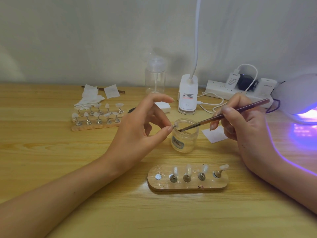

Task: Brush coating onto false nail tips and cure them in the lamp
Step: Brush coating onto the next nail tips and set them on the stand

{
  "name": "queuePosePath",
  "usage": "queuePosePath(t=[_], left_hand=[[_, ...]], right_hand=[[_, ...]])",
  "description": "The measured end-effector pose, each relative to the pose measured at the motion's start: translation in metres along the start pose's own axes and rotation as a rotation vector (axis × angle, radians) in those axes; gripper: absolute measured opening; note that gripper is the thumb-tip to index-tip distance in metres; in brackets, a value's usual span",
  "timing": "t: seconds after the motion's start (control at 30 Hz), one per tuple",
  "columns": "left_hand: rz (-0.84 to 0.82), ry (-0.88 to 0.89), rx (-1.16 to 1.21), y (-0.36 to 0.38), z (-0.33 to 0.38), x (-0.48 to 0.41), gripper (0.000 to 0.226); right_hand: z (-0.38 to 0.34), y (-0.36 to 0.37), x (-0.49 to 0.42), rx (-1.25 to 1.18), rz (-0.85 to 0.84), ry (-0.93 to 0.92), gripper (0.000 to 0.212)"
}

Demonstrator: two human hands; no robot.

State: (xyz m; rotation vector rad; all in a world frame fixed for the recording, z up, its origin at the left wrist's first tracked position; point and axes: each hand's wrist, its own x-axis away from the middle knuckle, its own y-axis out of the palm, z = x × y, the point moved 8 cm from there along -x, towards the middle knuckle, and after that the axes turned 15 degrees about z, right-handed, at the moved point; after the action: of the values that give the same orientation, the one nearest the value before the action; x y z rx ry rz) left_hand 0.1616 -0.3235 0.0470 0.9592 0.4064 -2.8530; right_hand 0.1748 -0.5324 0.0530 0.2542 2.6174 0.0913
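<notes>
A: Status: left hand is pinching the nail tip by its stand over the jar; right hand is gripping the brush.
B: Tip is looking light, thin and slippery; the stand is probably the safer hold.

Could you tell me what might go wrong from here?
The left hand pinches the nail tip just over the open jar; a slip could drop it in. The right hand holds the brush with its bristles at that tip; a firm stroke might push it loose. The wooden stand lies between both forearms, so its tips could be knocked.
</notes>
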Motion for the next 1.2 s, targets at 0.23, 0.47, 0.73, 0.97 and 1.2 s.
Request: queuePosePath(t=[0.23,0.47,0.73,0.97,1.2], left_hand=[[0.001,-0.002,0.000,0.000,0.000,0.000,0.047],[0.006,0.013,-0.028,0.000,0.002,0.000,0.047],[0.017,0.025,-0.049,-0.001,0.003,0.000,0.046],[0.019,0.032,-0.054,-0.001,0.005,0.000,0.046],[0.018,0.047,-0.056,-0.002,0.006,0.000,0.045]], right_hand=[[-0.004,0.004,0.001,-0.072,-0.040,-0.013,0.016],[0.000,-0.002,-0.001,-0.036,0.013,0.020,0.016],[0.001,0.002,0.001,-0.001,-0.017,0.027,0.017],[0.001,-0.003,-0.002,-0.070,0.016,0.065,0.020],[0.008,-0.002,-0.003,-0.007,0.007,0.089,0.019]])
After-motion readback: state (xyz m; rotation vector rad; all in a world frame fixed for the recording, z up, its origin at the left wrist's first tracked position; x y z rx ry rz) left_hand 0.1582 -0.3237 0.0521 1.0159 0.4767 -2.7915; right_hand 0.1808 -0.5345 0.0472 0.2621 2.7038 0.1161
